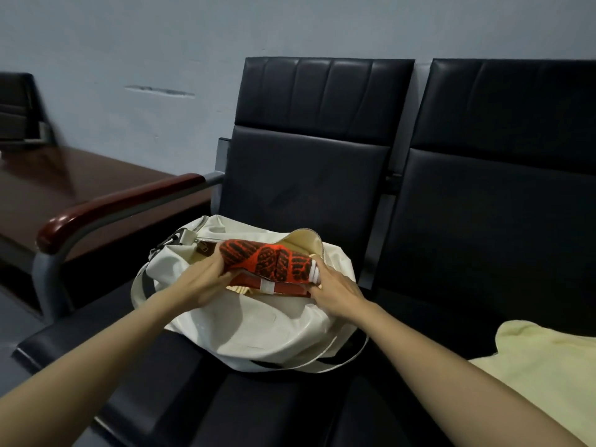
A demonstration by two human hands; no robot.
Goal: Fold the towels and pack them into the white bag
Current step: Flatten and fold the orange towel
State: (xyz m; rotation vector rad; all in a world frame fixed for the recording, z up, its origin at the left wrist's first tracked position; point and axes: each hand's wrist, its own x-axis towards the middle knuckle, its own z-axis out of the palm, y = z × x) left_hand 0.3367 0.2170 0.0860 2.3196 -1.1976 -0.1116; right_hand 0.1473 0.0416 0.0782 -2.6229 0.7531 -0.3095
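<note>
Colours on the black seats
The patterned towel is orange-red with a black blotchy print; the bag is white; the other towel is pale yellow.

Black padded seats, brown table, scuffed grey wall.

Waiting area: linked black seats beside a wooden table.

I see bag on seat | folded towel at bag's mouth | loose towel right of bag | armrest, table left of bag
</note>
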